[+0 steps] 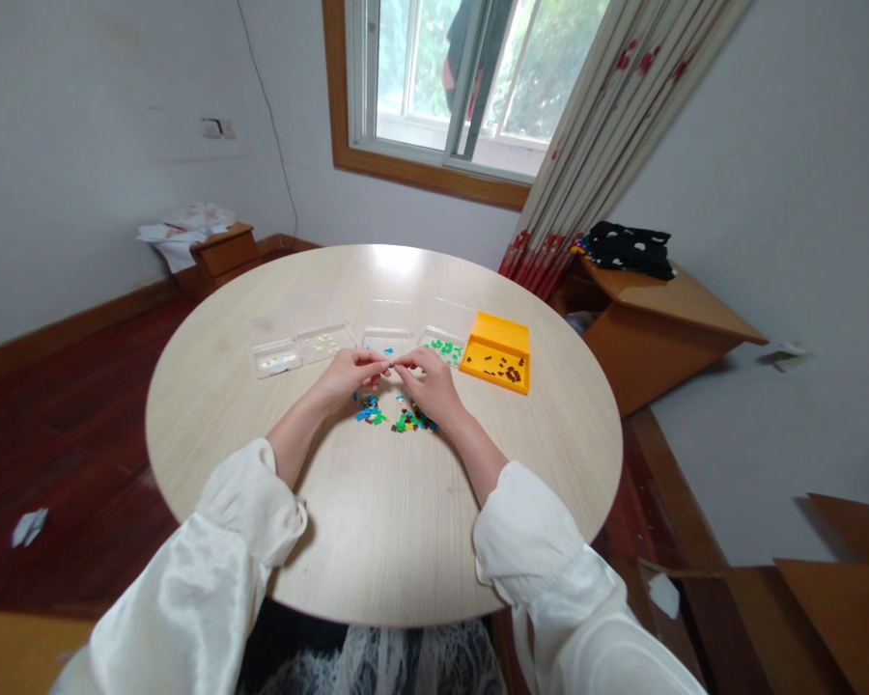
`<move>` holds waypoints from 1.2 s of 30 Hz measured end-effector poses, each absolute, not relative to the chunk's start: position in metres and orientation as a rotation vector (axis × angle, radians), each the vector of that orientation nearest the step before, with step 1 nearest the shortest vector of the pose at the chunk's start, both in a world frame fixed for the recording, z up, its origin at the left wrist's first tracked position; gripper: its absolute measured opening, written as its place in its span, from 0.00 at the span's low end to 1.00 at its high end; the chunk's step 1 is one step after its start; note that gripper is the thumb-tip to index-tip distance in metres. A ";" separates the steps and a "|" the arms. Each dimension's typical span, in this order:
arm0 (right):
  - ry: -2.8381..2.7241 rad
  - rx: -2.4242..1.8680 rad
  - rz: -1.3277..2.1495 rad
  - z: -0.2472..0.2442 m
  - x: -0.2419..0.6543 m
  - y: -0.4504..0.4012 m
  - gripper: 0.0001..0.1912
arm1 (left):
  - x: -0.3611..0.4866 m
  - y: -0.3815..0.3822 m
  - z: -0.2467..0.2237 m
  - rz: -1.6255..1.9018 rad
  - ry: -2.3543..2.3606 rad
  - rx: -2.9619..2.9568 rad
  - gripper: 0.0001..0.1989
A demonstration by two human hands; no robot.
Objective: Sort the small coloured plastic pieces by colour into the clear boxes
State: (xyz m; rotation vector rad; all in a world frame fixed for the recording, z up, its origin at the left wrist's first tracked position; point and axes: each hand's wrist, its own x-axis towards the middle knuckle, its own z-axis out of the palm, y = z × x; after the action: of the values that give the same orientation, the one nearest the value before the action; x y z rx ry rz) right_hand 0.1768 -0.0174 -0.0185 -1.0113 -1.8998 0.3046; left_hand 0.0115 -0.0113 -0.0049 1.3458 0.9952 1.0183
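Note:
My left hand and my right hand meet fingertip to fingertip over the middle of the table, both pinched closed. Whatever is between the fingers is too small to name. Just below them lies a loose pile of small building bricks in blue, green, brown and yellow, partly covered by my right hand. Behind the hands stand clear plastic boxes: one with pale yellow pieces, one with a few blue pieces, and one with green pieces. A yellow box with its lid open holds brown pieces.
The round wooden table fills the middle of the view. At its left stands another small clear box with a few pieces. A wooden cabinet with black cloth on top is at the right, beside a long curtain.

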 end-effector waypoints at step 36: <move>-1.300 -1.305 0.064 0.001 0.245 0.003 0.06 | 0.011 -0.009 -0.005 1.156 1.103 1.215 0.18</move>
State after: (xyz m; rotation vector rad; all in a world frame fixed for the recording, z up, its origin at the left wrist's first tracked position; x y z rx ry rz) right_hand 0.2448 0.0030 0.0009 -1.3051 -1.2999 0.0639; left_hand 0.0113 -0.0093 -0.0048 1.2147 1.1030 1.1564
